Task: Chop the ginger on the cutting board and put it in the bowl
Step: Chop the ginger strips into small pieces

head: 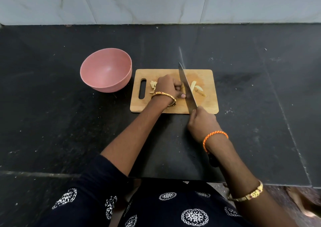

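Ginger (198, 89) lies in cut strips on the cutting board (206, 103), the left hand (167, 87) curled over a piece, the right hand (202, 122) clamped on the knife (186, 86), the pink bowl (106, 70) just left.

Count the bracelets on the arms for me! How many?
3. A gold bangle circles the left wrist over the cutting board. An orange braided band is on the right wrist, and another gold bangle sits farther up that forearm. Sleeves may hide more.
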